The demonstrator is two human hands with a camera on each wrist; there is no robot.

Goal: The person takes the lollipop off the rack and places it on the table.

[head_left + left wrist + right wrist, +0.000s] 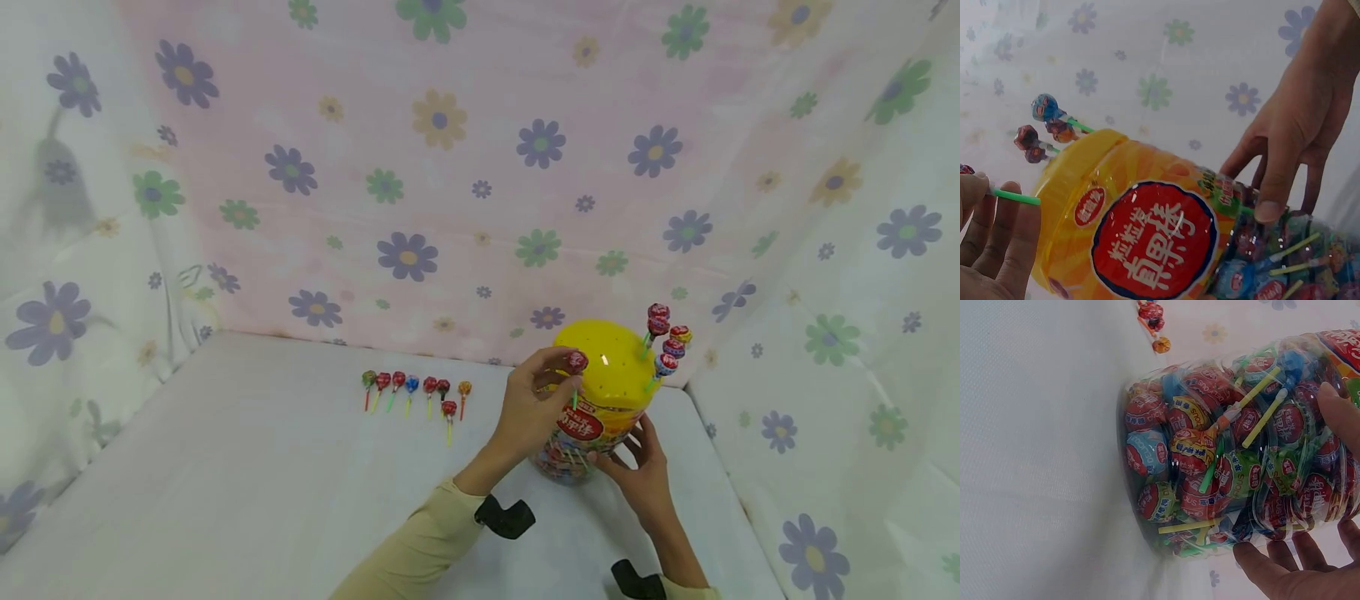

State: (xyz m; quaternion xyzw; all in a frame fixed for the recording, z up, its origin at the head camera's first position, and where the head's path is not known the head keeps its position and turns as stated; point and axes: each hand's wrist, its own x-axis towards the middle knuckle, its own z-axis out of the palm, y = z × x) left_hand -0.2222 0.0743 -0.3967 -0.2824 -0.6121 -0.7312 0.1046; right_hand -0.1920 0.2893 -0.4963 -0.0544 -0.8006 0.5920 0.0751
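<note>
Grip, left hand (528, 408): fingers pinch one lollipop (576, 363) by its green stick, held against the jar's yellow lid (611, 367).
Grip, right hand (641, 471): fingers spread flat on the jar (581, 442), bracing its side.
Jar: stands on the white table (225, 467), full of lollipops.
Lid: four lollipops (667, 337) stuck in its far side.
Spare lollipops (416, 390): row on table, left of jar.

You have one lollipop jar (600, 417) with one yellow lid (611, 362). In the lid you can count four lollipops (667, 337) standing on the right side. One more lollipop (576, 362) is pinched in your left hand (532, 408). On the white cloth (225, 467) lie eight loose lollipops (416, 392) in a row. The lollipops inside the jar are too many to count.
</note>
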